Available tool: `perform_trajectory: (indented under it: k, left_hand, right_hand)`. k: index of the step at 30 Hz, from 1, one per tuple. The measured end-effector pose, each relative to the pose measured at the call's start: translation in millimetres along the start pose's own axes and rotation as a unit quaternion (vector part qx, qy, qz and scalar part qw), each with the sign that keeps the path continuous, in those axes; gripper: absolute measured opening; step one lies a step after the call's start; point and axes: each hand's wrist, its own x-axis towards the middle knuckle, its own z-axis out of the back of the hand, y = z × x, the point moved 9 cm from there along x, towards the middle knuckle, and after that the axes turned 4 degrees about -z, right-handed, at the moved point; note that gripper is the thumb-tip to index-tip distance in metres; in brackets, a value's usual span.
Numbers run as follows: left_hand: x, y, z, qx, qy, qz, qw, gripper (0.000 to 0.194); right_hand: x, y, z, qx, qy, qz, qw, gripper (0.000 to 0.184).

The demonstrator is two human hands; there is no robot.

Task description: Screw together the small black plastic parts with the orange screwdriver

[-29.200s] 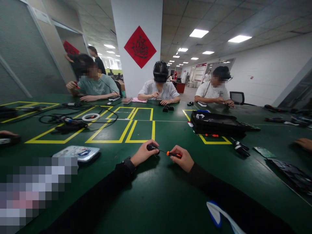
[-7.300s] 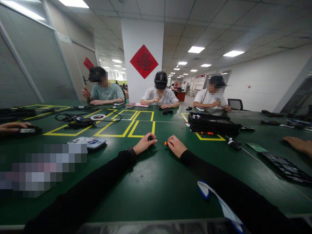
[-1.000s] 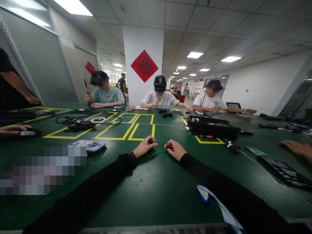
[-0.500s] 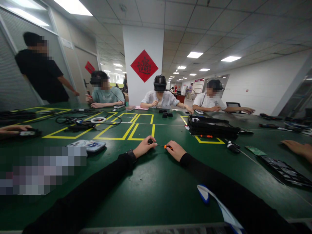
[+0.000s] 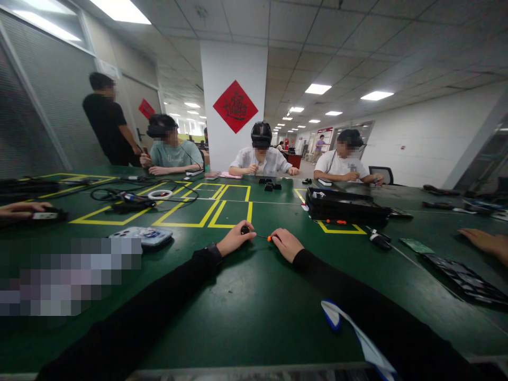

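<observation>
My left hand (image 5: 234,239) is closed around a small black part (image 5: 245,230), whose exact kind I cannot make out. My right hand (image 5: 287,245) grips a screwdriver (image 5: 269,238) with an orange-and-black handle, most of it hidden by the fingers. The thin shaft points left, and its tip reaches the black part at my left fingertips. Both hands are low over the green table (image 5: 238,307), in front of the yellow tape outlines. A dark band sits on my left wrist.
A black open case (image 5: 345,205) and another orange-handled tool (image 5: 336,221) lie ahead right. A mouse (image 5: 380,239) is nearer. At left are a pale case (image 5: 145,236) and cables (image 5: 130,200). A blue-white strip (image 5: 331,316) lies by my right forearm. Co-workers sit opposite; others' hands show at both sides.
My hands hold nearly the same place, the right fingers now covering more of the orange handle. Behind, a standing person has walked rightward, and co-workers opposite have drawn their arms in.
</observation>
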Motion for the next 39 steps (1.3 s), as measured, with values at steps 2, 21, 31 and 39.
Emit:
perform_trajectory:
  k: [2, 21, 31, 39]
  left_hand:
    - [0.3, 0.6, 0.8, 0.002, -0.005, 0.002, 1.0, 0.032]
    - [-0.7, 1.3, 0.4, 0.005, 0.0, 0.005, 1.0, 0.031]
    - [-0.8, -0.9, 0.8, 0.007, -0.002, 0.003, 1.0, 0.031]
    - [0.2, 1.6, 0.5, 0.003, -0.001, 0.002, 1.0, 0.034]
  right_hand:
    - [0.9, -1.5, -1.1, -0.009, 0.002, 0.0, 1.0, 0.02]
    - [-0.8, -6.1, -3.4, 0.021, 0.001, -0.009, 1.0, 0.016]
    - [1.4, -2.2, -0.7, -0.012, -0.01, 0.022, 1.0, 0.013]
    - [0.6, -4.3, -1.2, 0.009, -0.02, 0.027, 0.999, 0.014]
